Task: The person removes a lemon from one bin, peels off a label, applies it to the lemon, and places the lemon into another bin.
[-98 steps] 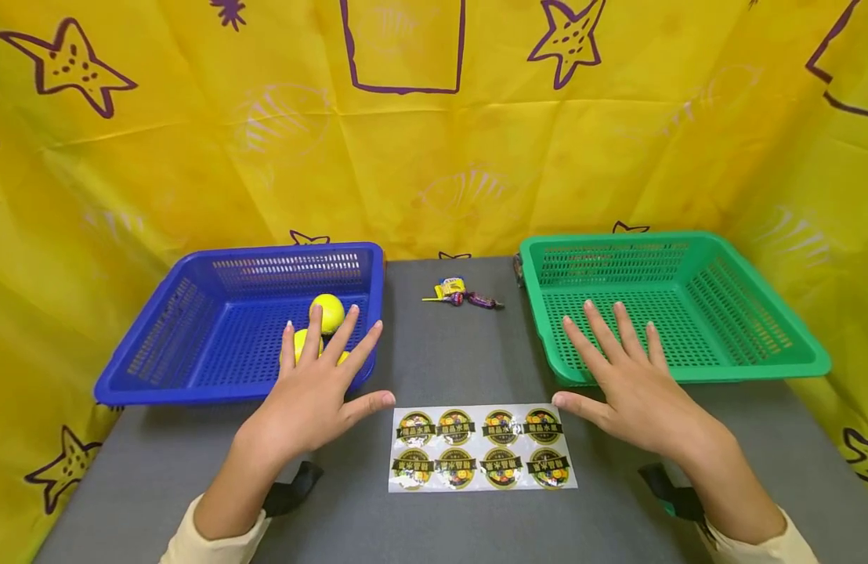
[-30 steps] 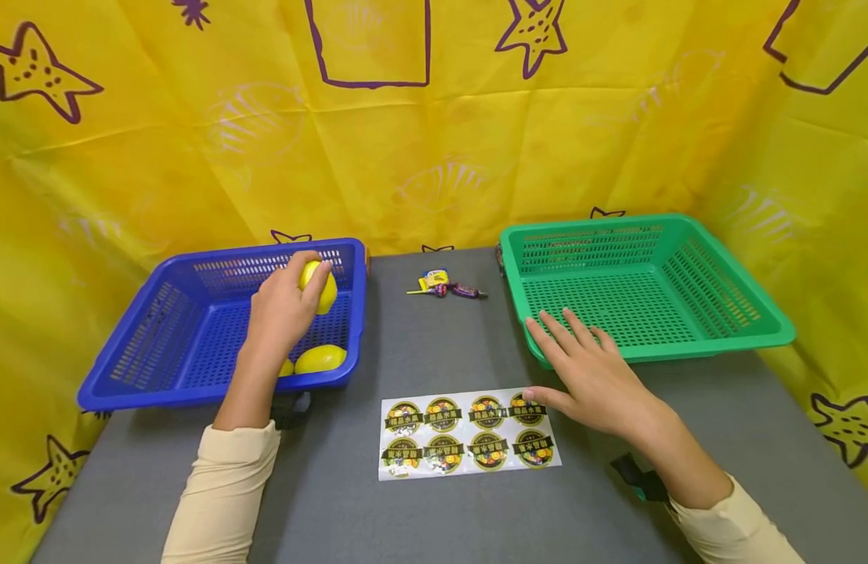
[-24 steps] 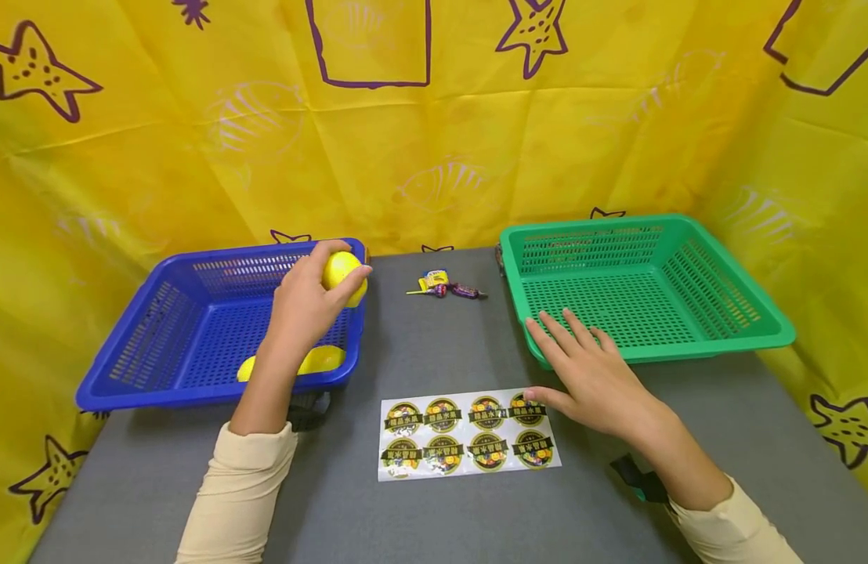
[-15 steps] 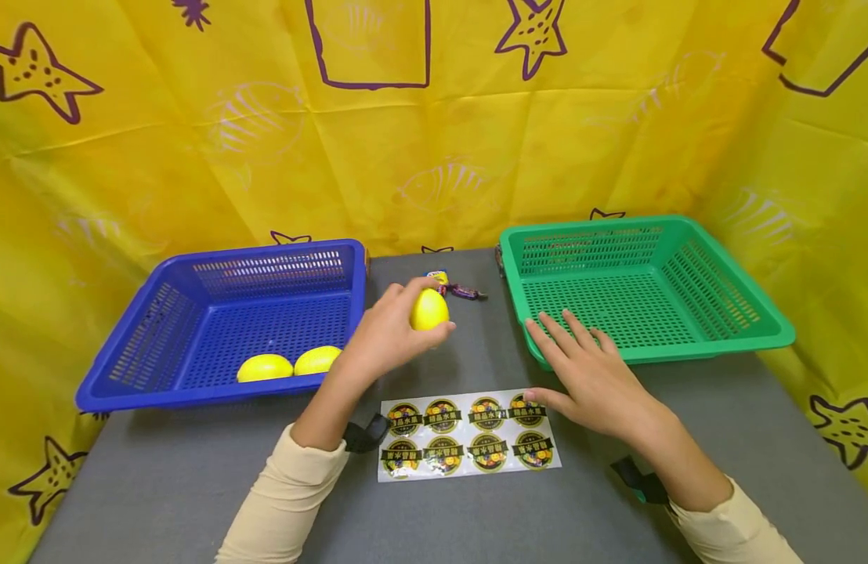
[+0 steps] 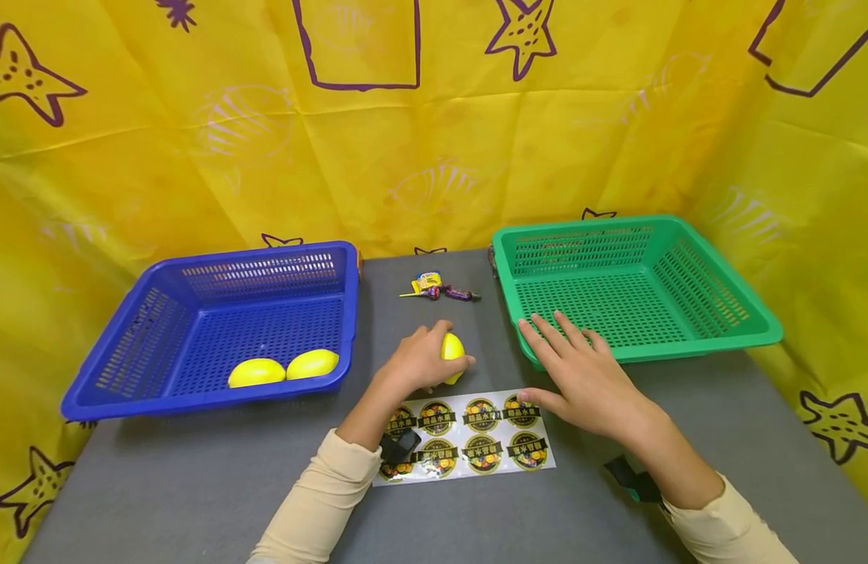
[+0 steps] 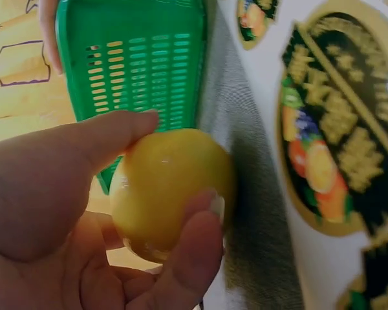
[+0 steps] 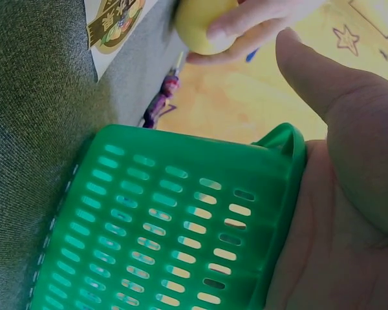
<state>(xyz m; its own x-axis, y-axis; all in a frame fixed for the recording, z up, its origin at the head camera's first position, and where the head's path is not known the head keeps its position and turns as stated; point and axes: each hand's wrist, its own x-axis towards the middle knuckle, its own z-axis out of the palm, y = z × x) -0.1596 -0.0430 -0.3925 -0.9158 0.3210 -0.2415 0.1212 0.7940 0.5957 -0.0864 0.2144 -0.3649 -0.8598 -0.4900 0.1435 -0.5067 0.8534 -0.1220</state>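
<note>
A yellow lemon (image 5: 451,357) is gripped between the thumb and fingers of my left hand (image 5: 414,362), just behind the sheet of round stickers (image 5: 482,435). The left wrist view shows the lemon (image 6: 174,187) close up, with fingers round both sides. My right hand (image 5: 589,384) has its fingers spread, their tips at the near left corner of the green basket (image 5: 652,352). Its thumb is over the sheet's upper right corner. Two more lemons (image 5: 312,363) lie in the blue basket (image 5: 208,404), by its near right side.
Several wrapped candies (image 5: 434,288), one a lollipop with a yellow stick, lie at the back between the baskets. A grey cloth (image 5: 194,486) covers the table. Yellow patterned fabric (image 5: 434,157) hangs behind and at both sides.
My left hand has lifted a lemon out of the blue basket and carried it right, then toward the sticker sheet. The right hand has stayed by the green basket.
</note>
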